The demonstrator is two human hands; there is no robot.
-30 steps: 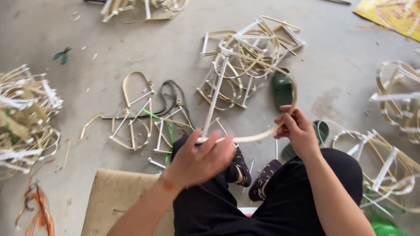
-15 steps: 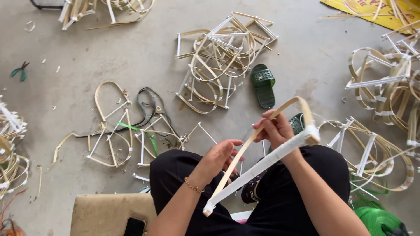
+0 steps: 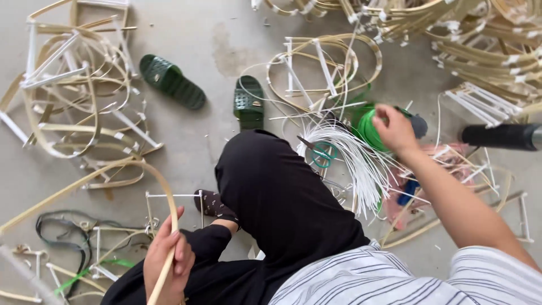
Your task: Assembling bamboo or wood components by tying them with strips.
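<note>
The bent cane strip (image 3: pixel 127 169) is lying at the lower left of the view, arching from the floor up and over into the left hand (image 3: pixel 166 261). The left hand is closing its fingers around the strip's lower end, gripping it firmly. At about two o'clock from that hand, the right hand (image 3: pixel 395 129) is reaching out to the green spool (image 3: pixel 370 127), fingers curled over its top; whether they are actually clamping it cannot be told. A bundle of white strands (image 3: pixel 355 164) is fanning out just beside the spool, with teal-handled scissors (image 3: pixel 319 151) lying against it. Two green sandals (image 3: pixel 172 82) are resting at twelve o'clock from the knee. Finished cane frames (image 3: pixel 73 101) are lying in piles on the concrete floor (image 3: pixel 209 34).
</note>
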